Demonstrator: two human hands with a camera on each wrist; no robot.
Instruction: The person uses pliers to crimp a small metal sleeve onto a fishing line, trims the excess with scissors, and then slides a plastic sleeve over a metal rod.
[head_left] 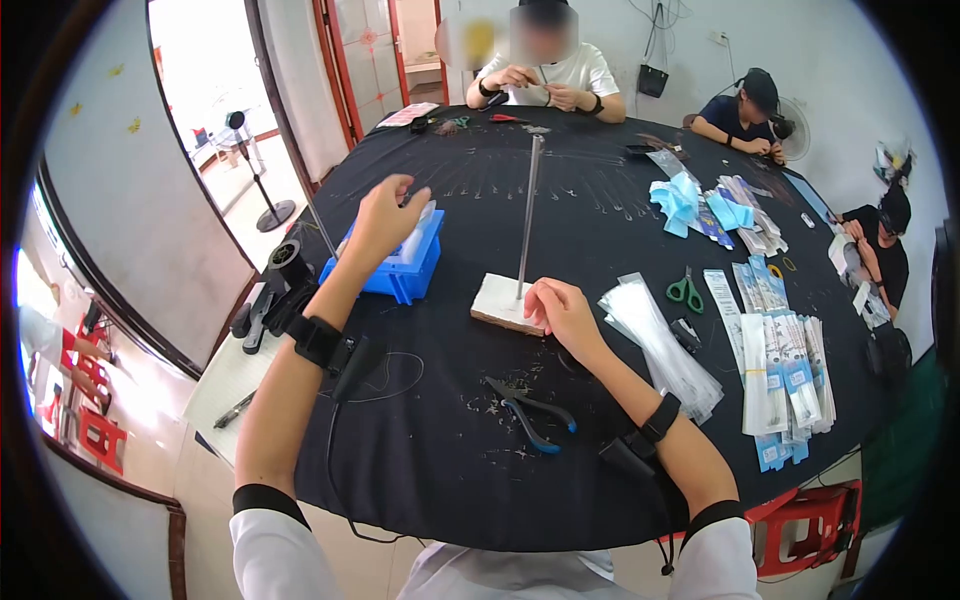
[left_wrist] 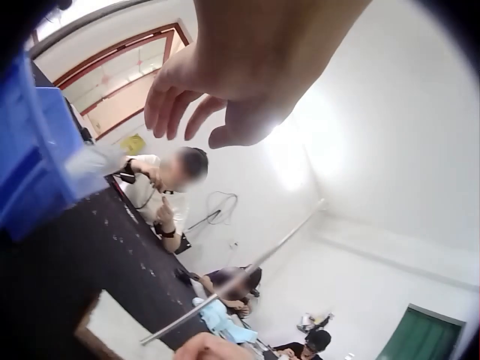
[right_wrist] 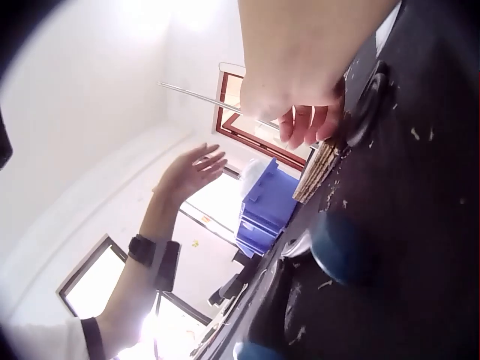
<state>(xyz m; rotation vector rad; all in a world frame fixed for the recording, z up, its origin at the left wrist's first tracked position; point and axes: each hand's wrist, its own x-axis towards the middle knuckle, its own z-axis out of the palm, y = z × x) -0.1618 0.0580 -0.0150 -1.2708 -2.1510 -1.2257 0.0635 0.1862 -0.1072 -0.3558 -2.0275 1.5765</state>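
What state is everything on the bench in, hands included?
left hand: raised near the box, fingers bent, empty
right hand: loosely curled at the block's corner
blue plastic box: open-topped, clear plastic inside
slim metal rod: upright on the block
white-topped block with brown sides: flat
black pliers with blue-tipped handles: lying down, handles spread
green-handled scissors: lying down

Worn items of the seated person: a white top (head_left: 510,575) with white sleeves (head_left: 280,550), each ending in a broad black band (head_left: 272,500). The left wrist bears a black strap (head_left: 315,340) and a dark, elongated module (head_left: 357,370) with a thin black cable (head_left: 335,450); the right, a matching strap (head_left: 660,415) and module (head_left: 630,460). The left hand (head_left: 385,225) and right hand (head_left: 565,318) are ungloved.
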